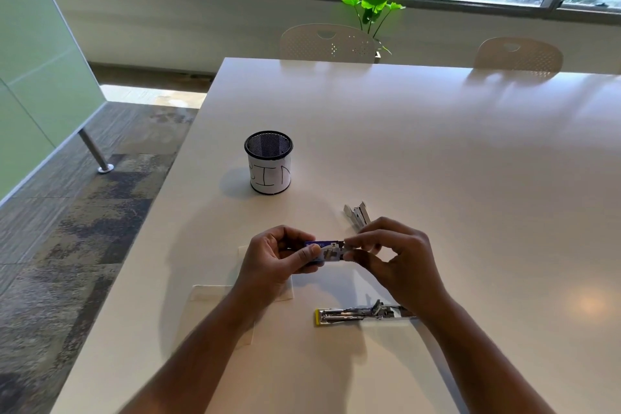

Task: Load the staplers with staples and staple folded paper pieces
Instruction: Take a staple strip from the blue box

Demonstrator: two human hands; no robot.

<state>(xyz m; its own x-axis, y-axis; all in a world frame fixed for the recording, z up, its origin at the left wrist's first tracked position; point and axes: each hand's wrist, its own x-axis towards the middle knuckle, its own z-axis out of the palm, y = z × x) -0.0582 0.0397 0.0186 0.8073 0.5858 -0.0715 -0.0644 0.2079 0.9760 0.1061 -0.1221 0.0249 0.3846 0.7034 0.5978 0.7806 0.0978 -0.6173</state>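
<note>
Staple box [324, 251] lies crosswise: left hand [280, 257] grips one end, right hand [386, 254] pinches the other; opened stapler [364, 314] below.

left hand [280, 254]: bare, no glove, no ring visible
right hand [389, 257]: bare, no glove, no ring visible
fingers [311, 250]: nails short, no polish that I can make out
wrists: no watch, band or bracelet on either
left forearm [215, 329]: bare up to the bottom edge of the view, no sleeve showing
right forearm [470, 346]: same, bare to the frame edge, no cuff or sleeve
markings: no tattoos, tape or plasters visible on either arm
rest of body: out of view, clothing can't be told
</note>
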